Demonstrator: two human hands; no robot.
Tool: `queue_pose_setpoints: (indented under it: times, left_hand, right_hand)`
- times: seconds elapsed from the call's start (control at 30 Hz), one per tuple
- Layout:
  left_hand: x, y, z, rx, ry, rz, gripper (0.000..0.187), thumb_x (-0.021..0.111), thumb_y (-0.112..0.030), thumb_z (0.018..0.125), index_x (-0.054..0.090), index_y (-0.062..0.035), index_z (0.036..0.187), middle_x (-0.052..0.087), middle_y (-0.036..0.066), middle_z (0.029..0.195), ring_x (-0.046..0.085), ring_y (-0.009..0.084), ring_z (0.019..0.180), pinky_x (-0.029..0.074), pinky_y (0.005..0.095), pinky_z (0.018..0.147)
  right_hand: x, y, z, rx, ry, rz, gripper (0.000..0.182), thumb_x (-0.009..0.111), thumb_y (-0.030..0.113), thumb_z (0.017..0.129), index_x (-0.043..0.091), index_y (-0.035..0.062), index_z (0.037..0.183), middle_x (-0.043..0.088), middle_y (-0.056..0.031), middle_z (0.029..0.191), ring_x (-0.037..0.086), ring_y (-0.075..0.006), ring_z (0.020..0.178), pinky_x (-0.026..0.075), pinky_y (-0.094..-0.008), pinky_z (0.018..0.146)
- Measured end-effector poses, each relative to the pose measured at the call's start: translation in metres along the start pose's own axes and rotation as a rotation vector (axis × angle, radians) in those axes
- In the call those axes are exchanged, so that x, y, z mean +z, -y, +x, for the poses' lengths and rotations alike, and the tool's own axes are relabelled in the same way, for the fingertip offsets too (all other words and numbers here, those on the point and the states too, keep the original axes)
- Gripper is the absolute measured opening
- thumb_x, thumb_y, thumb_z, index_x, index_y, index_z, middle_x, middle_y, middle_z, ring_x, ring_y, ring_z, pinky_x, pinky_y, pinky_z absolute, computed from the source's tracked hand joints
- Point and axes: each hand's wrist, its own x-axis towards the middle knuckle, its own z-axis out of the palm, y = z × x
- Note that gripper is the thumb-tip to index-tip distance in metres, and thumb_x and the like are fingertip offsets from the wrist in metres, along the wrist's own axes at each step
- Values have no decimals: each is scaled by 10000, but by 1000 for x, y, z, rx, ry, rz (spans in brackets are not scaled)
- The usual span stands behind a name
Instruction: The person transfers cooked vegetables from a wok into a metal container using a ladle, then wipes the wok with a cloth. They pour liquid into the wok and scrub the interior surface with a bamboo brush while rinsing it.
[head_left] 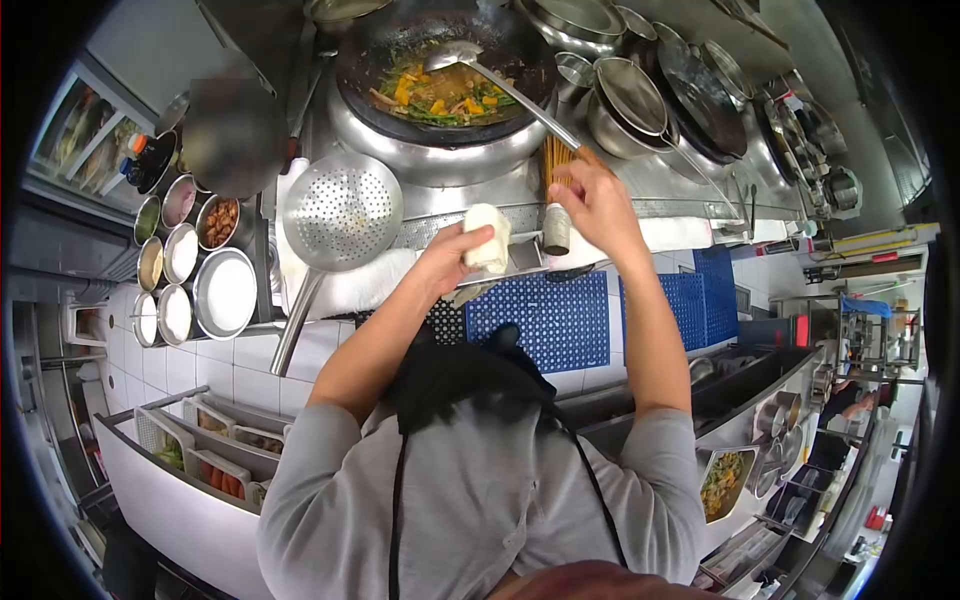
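The right hand (598,205) is closed around the wooden end of a long steel ladle (500,85), whose axis slants toward the upper left into the dark round wok of vegetables (440,60) at top centre. The left hand (450,255), lower and farther from the wok, clasps a pale folded cloth (488,238).

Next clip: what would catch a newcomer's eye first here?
The dark wok at the top centre, full of green and orange vegetables in sauce, with a long ladle resting in it. Below it, the right hand holds the ladle's handle end, while the left hand grips a white cloth.
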Motion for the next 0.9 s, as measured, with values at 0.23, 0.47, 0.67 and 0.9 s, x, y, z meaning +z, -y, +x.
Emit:
queue_pose_setpoints:
  times: [0.23,0.47,0.67,0.9]
  left_hand:
    - [-16,-64,31,185,-188,-8,520,563,-512,964,576,-50,1202,671,128,1086,672,294,967,571,455,834]
    - [1,-133,72,167,-491,-118,535,452,-628,961,613,-134,1086,673,83,1017,664,265,905,559,452,732]
    - [-4,-146,115,113,-556,-182,192,560,-292,938,637,-117,954,679,60,859,664,255,779,576,391,635]
    - [19,-136,107,57,-508,-265,191,670,-312,904,636,-130,953,664,51,851,664,255,767,581,371,608]
  right_hand:
    - [28,-76,113,-205,-225,-411,351,728,207,820,651,50,1124,597,-224,957,582,-403,948,499,-455,883]
    - [61,-122,123,60,50,81,511,666,145,846,564,66,1340,667,-266,1122,677,-362,1015,514,-417,888]
    - [63,-107,72,205,54,581,541,627,67,892,487,-5,1410,673,-198,1192,649,-220,998,485,-298,878]
    - [89,-114,53,127,19,574,510,623,58,912,479,-65,1386,662,-208,1229,632,-177,1092,464,-266,930]
